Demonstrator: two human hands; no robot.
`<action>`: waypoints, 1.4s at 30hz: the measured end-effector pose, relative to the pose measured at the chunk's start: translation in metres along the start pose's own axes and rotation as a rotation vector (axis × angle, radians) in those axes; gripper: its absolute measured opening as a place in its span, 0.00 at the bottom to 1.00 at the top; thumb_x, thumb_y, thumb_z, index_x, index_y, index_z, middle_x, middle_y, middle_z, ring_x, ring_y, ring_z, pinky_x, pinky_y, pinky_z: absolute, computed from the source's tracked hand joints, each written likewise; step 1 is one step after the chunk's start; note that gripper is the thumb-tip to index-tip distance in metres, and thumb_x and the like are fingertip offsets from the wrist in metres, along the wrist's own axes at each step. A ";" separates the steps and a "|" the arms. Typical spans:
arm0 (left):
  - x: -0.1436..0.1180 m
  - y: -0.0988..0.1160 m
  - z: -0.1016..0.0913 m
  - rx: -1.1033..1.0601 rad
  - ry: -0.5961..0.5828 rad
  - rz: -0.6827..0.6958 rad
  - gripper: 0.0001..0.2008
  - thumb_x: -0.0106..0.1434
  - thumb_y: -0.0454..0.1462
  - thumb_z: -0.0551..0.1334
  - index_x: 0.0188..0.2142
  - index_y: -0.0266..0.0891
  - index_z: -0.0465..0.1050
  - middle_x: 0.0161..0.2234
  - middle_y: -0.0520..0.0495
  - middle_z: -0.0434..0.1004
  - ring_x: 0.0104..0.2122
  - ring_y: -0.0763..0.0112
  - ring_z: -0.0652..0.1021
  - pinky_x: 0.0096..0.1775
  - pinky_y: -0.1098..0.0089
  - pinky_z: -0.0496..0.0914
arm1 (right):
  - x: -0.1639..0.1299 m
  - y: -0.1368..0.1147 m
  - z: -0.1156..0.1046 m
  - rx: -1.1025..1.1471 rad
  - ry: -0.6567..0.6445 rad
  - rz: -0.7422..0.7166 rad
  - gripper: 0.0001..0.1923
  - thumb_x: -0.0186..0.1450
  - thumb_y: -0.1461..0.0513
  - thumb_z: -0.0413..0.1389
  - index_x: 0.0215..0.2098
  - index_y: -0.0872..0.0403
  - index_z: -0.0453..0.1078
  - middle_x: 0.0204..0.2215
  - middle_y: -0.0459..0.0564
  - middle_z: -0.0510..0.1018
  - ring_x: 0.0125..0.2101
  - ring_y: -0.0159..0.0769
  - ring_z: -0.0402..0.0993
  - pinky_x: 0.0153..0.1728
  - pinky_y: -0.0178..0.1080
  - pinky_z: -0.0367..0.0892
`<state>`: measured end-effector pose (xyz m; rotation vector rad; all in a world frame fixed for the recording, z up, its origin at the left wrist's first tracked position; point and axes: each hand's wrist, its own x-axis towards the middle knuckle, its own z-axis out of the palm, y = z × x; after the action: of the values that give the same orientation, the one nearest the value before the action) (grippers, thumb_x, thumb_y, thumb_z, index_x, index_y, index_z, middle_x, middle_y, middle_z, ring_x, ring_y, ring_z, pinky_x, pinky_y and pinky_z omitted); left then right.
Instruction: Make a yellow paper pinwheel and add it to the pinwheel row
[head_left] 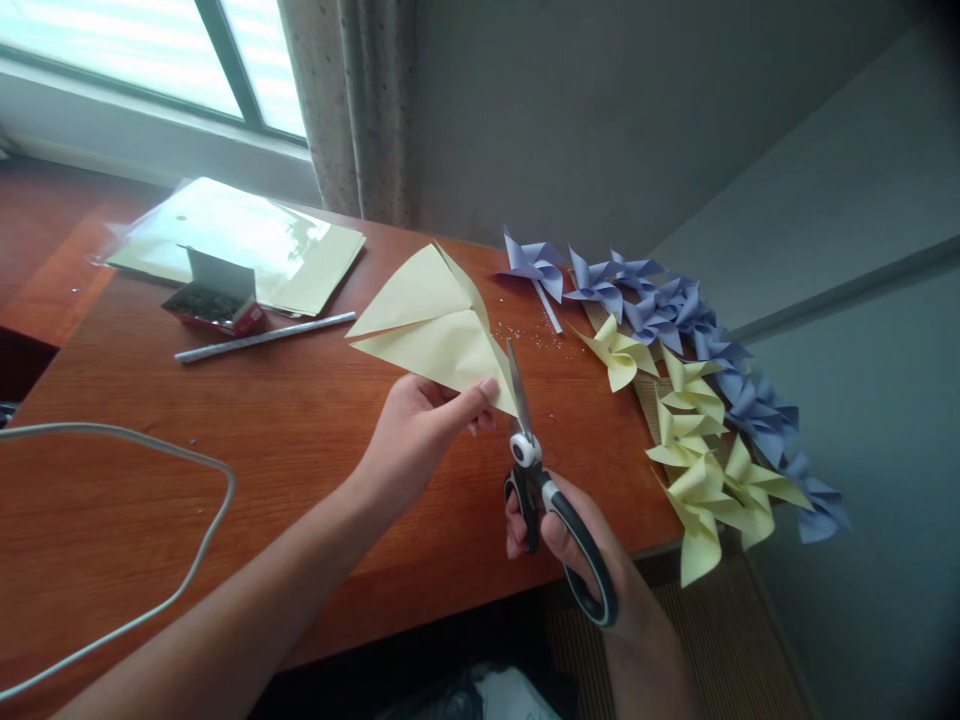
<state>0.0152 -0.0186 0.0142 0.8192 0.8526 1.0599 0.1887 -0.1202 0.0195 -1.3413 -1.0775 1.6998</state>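
Over the middle of the wooden table, my left hand (427,420) pinches a pale yellow sheet of paper (427,320) between thumb and fingers near its lower right corner. The sheet has creases, and a slit runs in from its left side. My right hand (585,540) grips a pair of scissors (526,450) with black and white handles, fingers through the loops. Its blades point up and away from me, beside the paper's right corner. Whether the blades touch the paper there I cannot tell.
Purple paper pinwheels (660,310) and yellow paper pinwheels (690,430) lie along the right edge. At the back left are a stack of yellow paper (330,260) in clear plastic, a small open box (217,300) and a rolled paper stick (262,338). A white cable (217,465) crosses the left side.
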 end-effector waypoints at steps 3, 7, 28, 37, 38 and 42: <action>0.000 0.000 0.000 -0.002 0.001 0.001 0.13 0.60 0.40 0.71 0.23 0.35 0.75 0.21 0.50 0.75 0.24 0.74 0.72 0.29 0.73 0.65 | 0.000 0.000 -0.001 -0.001 -0.006 -0.005 0.26 0.59 0.40 0.61 0.38 0.53 0.69 0.29 0.47 0.70 0.29 0.36 0.70 0.33 0.37 0.62; 0.000 -0.001 -0.001 0.001 0.001 0.003 0.13 0.60 0.40 0.71 0.23 0.35 0.76 0.21 0.50 0.76 0.24 0.75 0.72 0.29 0.73 0.65 | -0.001 0.000 -0.001 -0.007 -0.012 -0.012 0.25 0.61 0.41 0.60 0.39 0.53 0.69 0.29 0.47 0.70 0.29 0.35 0.70 0.33 0.37 0.62; -0.002 0.001 0.000 0.046 -0.029 0.061 0.14 0.61 0.41 0.70 0.24 0.36 0.75 0.22 0.51 0.76 0.25 0.75 0.74 0.29 0.73 0.67 | -0.002 -0.006 0.005 0.019 -0.025 -0.048 0.26 0.61 0.40 0.59 0.39 0.53 0.67 0.27 0.46 0.70 0.29 0.37 0.69 0.37 0.40 0.65; -0.002 0.001 0.001 0.036 -0.031 0.071 0.13 0.61 0.41 0.70 0.24 0.36 0.75 0.22 0.51 0.76 0.25 0.75 0.73 0.29 0.73 0.66 | -0.003 -0.001 0.007 0.034 0.010 -0.030 0.26 0.60 0.40 0.60 0.37 0.52 0.68 0.26 0.46 0.70 0.27 0.35 0.68 0.33 0.38 0.63; -0.002 0.001 0.001 0.031 -0.029 0.069 0.13 0.61 0.41 0.70 0.24 0.36 0.75 0.22 0.51 0.76 0.25 0.75 0.73 0.29 0.73 0.66 | -0.003 -0.001 0.007 0.036 0.010 -0.028 0.26 0.60 0.40 0.60 0.37 0.52 0.68 0.26 0.46 0.70 0.27 0.35 0.68 0.33 0.38 0.62; -0.002 0.001 0.001 0.009 -0.031 0.059 0.13 0.60 0.40 0.70 0.24 0.36 0.75 0.21 0.51 0.75 0.25 0.75 0.73 0.29 0.73 0.66 | -0.003 0.000 0.007 0.043 0.010 -0.022 0.26 0.59 0.40 0.61 0.37 0.52 0.68 0.26 0.46 0.70 0.27 0.35 0.68 0.32 0.37 0.62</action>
<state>0.0150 -0.0205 0.0162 0.8710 0.8122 1.0929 0.1828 -0.1237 0.0216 -1.3049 -1.0410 1.6895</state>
